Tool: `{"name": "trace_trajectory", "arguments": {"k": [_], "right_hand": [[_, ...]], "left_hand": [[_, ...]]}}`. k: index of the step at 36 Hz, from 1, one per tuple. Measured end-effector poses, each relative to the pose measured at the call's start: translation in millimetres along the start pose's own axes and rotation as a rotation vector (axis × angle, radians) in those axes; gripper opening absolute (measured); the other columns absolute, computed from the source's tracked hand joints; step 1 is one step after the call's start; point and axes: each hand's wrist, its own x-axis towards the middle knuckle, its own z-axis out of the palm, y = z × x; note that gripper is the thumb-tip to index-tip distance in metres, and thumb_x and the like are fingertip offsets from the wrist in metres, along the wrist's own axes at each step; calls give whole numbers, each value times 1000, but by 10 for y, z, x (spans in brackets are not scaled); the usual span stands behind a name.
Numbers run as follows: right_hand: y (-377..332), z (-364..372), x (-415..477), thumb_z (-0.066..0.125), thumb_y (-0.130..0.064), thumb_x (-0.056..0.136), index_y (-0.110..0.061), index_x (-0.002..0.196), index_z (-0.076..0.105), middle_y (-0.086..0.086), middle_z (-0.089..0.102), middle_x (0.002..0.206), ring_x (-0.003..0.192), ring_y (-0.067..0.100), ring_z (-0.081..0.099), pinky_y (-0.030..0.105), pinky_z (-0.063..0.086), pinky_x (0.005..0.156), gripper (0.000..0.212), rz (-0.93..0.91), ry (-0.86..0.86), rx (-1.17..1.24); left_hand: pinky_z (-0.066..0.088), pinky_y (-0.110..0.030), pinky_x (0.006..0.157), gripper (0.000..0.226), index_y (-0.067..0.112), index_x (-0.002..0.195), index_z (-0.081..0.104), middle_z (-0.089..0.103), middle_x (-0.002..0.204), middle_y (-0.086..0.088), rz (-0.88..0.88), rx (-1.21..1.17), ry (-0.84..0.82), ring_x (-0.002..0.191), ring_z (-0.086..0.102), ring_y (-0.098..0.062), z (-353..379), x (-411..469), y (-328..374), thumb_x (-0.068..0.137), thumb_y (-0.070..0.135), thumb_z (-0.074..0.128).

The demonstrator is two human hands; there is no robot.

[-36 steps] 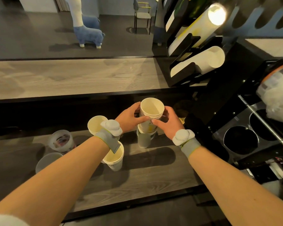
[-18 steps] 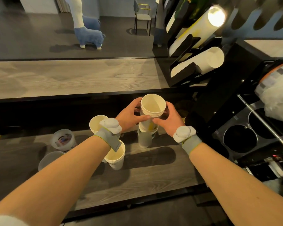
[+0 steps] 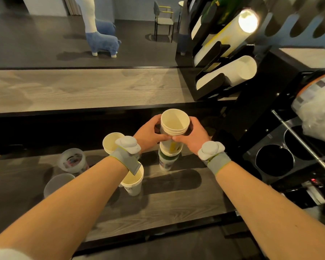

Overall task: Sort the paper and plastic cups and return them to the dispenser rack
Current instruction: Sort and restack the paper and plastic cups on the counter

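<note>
A stack of white paper cups (image 3: 174, 123) stands tall on the lower wooden counter (image 3: 169, 199). My left hand (image 3: 149, 135) and my right hand (image 3: 193, 136) grip its upper part from both sides, thumbs meeting in front. Lower cups of the stack (image 3: 167, 158) show yellow and green print. Two more paper cups sit near my left wrist: one behind (image 3: 110, 142), one in front (image 3: 132, 182). Two translucent plastic cups (image 3: 73, 161) (image 3: 56, 183) stand at the left. The black dispenser rack (image 3: 210, 76) at upper right holds slanted rows of white cups (image 3: 233, 72).
A raised wooden ledge (image 3: 83, 89) runs behind the lower counter. To the right is a black unit with round holes (image 3: 274, 160) and a metal bar (image 3: 300, 141), with a clear plastic bag (image 3: 319, 113) above it. A chair and a blue stool stand far behind.
Both hands have raised the top of the cup stack a little and shifted it slightly right. The other cups have not moved.
</note>
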Motion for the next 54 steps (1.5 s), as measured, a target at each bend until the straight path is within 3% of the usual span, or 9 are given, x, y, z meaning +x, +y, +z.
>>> {"name": "trace_trajectory", "arguments": {"k": [10, 21, 28, 32, 35, 38, 41, 43, 54], "right_hand": [[26, -6, 23, 86, -21, 73, -18, 138, 43, 0, 55, 133, 109, 6, 46, 17, 38, 81, 78, -11, 17, -45], [71, 15, -7, 85, -20, 73, -18, 136, 42, -8, 52, 117, 106, 10, 51, 39, 56, 88, 76, 10, 36, -42], [53, 21, -33, 85, -27, 74, -23, 134, 36, -9, 50, 113, 96, 17, 61, 13, 49, 48, 78, 26, 15, -37], [14, 13, -28, 85, -27, 74, -22, 136, 35, -10, 47, 114, 104, 17, 58, 33, 59, 79, 80, 12, 18, -55], [-30, -52, -29, 84, -28, 75, -23, 138, 34, -11, 47, 117, 108, 13, 53, 38, 57, 89, 80, 12, 7, -8], [-92, -150, -11, 83, -33, 75, -24, 139, 36, -9, 53, 125, 109, 15, 58, 34, 57, 83, 80, -8, 1, 53], [-199, -238, 19, 82, -37, 77, -25, 138, 40, -7, 57, 129, 84, 6, 57, 15, 50, 61, 75, -45, -3, 96], [-289, -297, 42, 80, -40, 78, -25, 137, 41, -6, 59, 127, 80, 7, 55, 13, 48, 53, 73, -59, 0, 122], [-776, -476, 46, 75, -51, 79, -30, 137, 41, -12, 55, 127, 104, 17, 62, 17, 52, 58, 71, -158, 62, 116]], "left_hand": [[45, -38, 104, 79, 28, 146, 34, 47, 143, -1, -25, 29, -16, 124, 51, -22, 35, 42, -63, 81, 16, 77], [42, -42, 109, 85, 28, 150, 29, 44, 148, -1, -46, 15, -52, 131, 47, -24, 100, 78, -87, 81, 11, 76], [44, -47, 108, 95, 29, 152, 22, 44, 145, -1, -68, -28, -78, 132, 46, -26, 132, 79, -107, 78, -1, 73], [42, -44, 109, 93, 27, 151, 22, 44, 146, -1, -40, -27, -80, 132, 45, -24, 90, 90, -111, 78, 5, 76], [41, -37, 108, 90, 27, 150, 25, 45, 146, 2, 8, -27, -94, 131, 45, -18, 6, 103, -80, 79, 20, 80], [40, -28, 102, 83, 27, 148, 30, 47, 146, 6, 43, -57, -95, 127, 47, -14, -113, 124, -8, 80, 29, 79], [42, -38, 106, 76, 30, 146, 35, 50, 142, 8, 45, -68, -100, 124, 49, -16, -248, 157, 69, 82, 35, 76], [41, -43, 109, 72, 33, 144, 35, 50, 142, 8, 57, -71, -100, 125, 48, -14, -327, 166, 141, 84, 36, 74], [34, -51, 114, 73, 36, 148, 30, 52, 143, 0, 120, -309, -134, 135, 46, -22, -656, 111, 499, 86, 34, 69]]}}
